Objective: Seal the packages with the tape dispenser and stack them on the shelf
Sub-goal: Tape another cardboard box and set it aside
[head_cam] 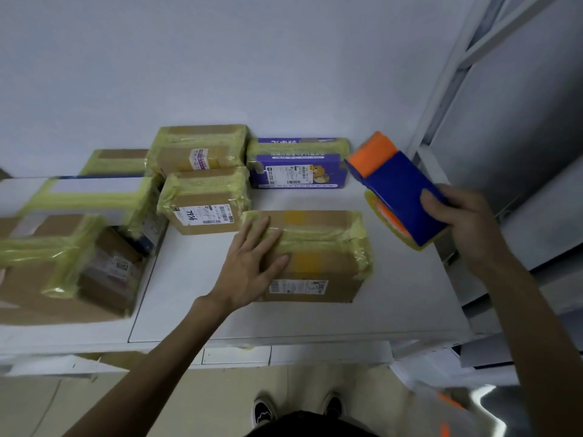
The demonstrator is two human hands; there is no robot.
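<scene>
Package (318,260), a cardboard box crossed with yellowish tape, lies on the white surface (195,294) just ahead of the person, its label facing the near edge. The left hand (252,263) rests flat on the box's left end, fingers (265,234) straight, pressing rather than gripping. That is the first risk. With only a flat palm on it, the box could slide or turn on the smooth surface when tape is pulled across, and the strip would go on crooked.

To the right, lifted clear of the package, the right hand (463,222) is wrapped round the blue and orange tape dispenser (400,197), which is tilted with its orange end pointing away. No strip is being laid at this moment, and I cannot tell whether a free tape end is ready. Brought down at this tilt, the tape could wrinkle or stick to itself. The cutter could also pass close to the left fingers if they lie along the seam.

Farther back, a labelled box (205,203) and a purple box (296,171) sit near the package, and a wide sweep of the dispenser might knock them. At the left, big taped boxes (56,272) crowd together. A metal rack upright (441,89) rises at the far right.
</scene>
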